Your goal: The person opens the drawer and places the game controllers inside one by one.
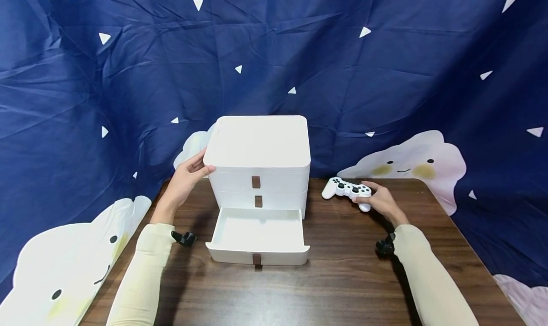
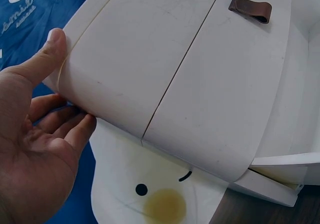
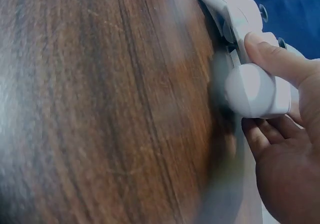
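A white three-drawer storage cabinet [image 1: 259, 143] stands on the table, its bottom drawer [image 1: 261, 228] pulled out with nothing inside. My left hand [image 1: 187, 178] grips the cabinet's upper left front corner; in the left wrist view the thumb [image 2: 54, 46] lies on the front edge and the fingers bend against the side. To the right of the cabinet, my right hand [image 1: 381, 202] holds a white game controller [image 1: 338, 187] by its right grip. The right wrist view shows the thumb on top of the controller [image 3: 250, 91] and the fingers beneath.
Brown leather pull tabs [image 1: 256, 182] mark the drawer fronts. The dark wooden table [image 1: 342, 269] extends in front of the cabinet and to its right. Behind hangs a blue cloth [image 1: 265, 45] with white triangles and cloud faces.
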`<action>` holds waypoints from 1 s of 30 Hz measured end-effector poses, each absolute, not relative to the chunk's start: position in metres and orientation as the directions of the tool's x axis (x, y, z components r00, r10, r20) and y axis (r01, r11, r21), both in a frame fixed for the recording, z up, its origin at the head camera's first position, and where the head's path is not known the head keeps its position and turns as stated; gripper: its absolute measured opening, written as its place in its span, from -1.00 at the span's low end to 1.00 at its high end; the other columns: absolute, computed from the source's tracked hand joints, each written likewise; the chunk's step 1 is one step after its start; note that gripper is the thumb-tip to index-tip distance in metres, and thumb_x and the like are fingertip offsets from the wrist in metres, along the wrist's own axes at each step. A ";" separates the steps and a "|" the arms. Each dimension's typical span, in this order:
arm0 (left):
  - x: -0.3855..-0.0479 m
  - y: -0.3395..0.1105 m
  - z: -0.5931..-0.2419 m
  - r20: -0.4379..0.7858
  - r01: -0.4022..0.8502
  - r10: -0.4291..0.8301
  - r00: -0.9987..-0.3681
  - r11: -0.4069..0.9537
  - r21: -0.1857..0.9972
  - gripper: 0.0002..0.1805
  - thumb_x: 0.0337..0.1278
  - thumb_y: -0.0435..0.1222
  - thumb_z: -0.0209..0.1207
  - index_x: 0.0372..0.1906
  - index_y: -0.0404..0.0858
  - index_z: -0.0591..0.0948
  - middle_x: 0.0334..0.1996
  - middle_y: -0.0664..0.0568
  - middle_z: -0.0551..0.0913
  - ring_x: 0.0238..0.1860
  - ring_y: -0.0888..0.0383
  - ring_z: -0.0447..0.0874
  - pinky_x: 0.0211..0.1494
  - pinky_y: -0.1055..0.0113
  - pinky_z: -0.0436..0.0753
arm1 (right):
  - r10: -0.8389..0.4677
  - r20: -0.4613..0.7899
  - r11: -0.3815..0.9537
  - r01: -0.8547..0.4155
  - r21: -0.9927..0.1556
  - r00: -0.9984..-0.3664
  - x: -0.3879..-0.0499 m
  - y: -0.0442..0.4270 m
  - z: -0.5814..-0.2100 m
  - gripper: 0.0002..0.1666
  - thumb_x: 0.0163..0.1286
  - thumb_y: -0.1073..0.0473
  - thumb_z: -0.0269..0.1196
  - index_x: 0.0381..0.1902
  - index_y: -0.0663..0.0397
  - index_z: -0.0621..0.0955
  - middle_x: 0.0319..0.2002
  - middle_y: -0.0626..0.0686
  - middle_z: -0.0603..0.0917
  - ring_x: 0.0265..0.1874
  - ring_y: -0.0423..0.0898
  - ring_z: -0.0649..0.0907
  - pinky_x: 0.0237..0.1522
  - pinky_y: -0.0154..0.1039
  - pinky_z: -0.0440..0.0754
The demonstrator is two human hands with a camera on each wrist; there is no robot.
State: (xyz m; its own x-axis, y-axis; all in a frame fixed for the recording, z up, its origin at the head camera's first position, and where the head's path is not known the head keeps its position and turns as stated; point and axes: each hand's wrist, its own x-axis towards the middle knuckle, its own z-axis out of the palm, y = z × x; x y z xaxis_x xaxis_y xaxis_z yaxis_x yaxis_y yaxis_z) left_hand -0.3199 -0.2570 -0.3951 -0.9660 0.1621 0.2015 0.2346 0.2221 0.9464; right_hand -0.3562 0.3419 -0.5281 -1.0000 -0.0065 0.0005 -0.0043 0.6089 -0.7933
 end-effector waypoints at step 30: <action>-0.321 -0.257 -0.396 0.192 0.225 0.164 -0.968 0.216 0.950 -0.15 0.46 -0.11 0.35 0.70 -0.02 0.23 0.68 0.03 0.27 0.68 0.07 0.22 0.52 0.43 0.46 | 0.069 0.091 0.698 -0.017 -0.716 -0.993 -0.331 0.353 -0.482 0.08 0.13 -0.23 0.65 0.50 0.12 0.54 0.40 0.42 0.57 0.26 0.18 0.58 0.10 -0.24 0.43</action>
